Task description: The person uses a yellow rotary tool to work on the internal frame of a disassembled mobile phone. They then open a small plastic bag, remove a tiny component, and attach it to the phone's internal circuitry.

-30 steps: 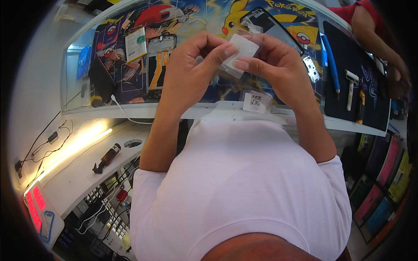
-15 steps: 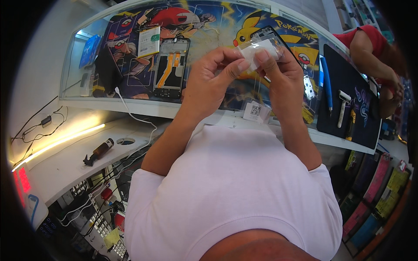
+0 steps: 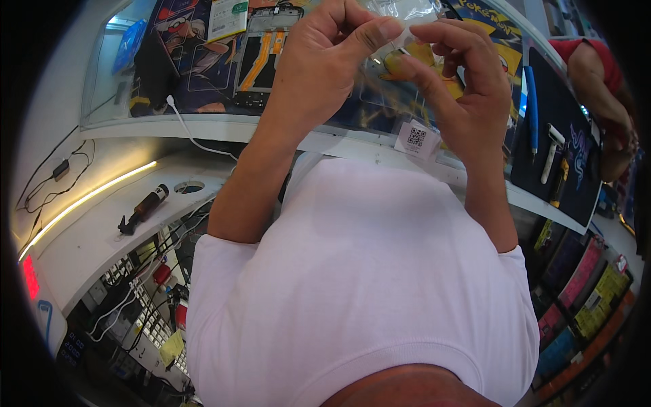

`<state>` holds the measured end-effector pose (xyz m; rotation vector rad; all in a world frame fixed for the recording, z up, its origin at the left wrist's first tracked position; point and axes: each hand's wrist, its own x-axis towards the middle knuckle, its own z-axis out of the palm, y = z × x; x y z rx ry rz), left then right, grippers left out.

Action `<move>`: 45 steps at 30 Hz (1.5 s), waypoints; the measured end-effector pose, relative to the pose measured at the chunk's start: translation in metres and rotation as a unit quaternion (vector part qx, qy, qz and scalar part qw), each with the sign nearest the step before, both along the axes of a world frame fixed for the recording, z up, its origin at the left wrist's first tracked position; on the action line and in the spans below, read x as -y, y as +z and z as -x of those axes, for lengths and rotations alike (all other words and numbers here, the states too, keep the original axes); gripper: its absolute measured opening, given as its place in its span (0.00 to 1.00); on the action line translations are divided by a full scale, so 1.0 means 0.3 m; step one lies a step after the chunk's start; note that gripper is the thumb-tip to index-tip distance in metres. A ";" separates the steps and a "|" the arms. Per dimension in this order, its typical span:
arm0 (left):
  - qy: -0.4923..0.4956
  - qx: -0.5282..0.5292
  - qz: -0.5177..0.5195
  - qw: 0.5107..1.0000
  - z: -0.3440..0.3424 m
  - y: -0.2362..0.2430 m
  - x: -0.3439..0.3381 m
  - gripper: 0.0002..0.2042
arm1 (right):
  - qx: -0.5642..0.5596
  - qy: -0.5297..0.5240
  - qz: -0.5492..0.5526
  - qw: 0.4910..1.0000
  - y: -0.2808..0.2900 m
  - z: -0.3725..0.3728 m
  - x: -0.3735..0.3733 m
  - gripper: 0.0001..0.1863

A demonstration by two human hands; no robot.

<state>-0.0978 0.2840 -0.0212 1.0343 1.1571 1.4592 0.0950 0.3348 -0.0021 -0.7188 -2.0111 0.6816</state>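
Observation:
My left hand [image 3: 315, 78] pinches crinkled clear plastic [image 3: 405, 10] near the bench's far edge. My right hand [image 3: 464, 98] faces it with fingers curled and thumb tucked toward a small, thin piece [image 3: 397, 51], too small to make out; its index fingertip is lifted near my left thumb. Directly below my hands lies a small clear packet with a square-code label [image 3: 416, 138]. An opened phone frame with orange flex cables [image 3: 261, 61] lies left of my left hand, beside a white-and-yellow battery [image 3: 228, 15].
The glass-topped bench [image 3: 169, 123] holds a white cable [image 3: 171, 102] and a black mat [image 3: 569, 197] with a blue tool [image 3: 532, 108], roller [image 3: 549, 156] and yellow cutter [image 3: 561, 180]. A co-worker's arm [image 3: 597, 88] is at right. A bottle [image 3: 146, 207] stands out on the lower shelf.
My hands now appear higher in the picture. The white square that was between my fingers no longer shows; crinkled clear plastic shows there. My right index finger has lifted apart from the thumb.

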 end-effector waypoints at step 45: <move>-0.068 -0.498 -0.106 0.858 0.302 0.287 0.361 0.07 | -0.141 -0.120 0.194 0.963 -0.091 -0.164 0.083 0.12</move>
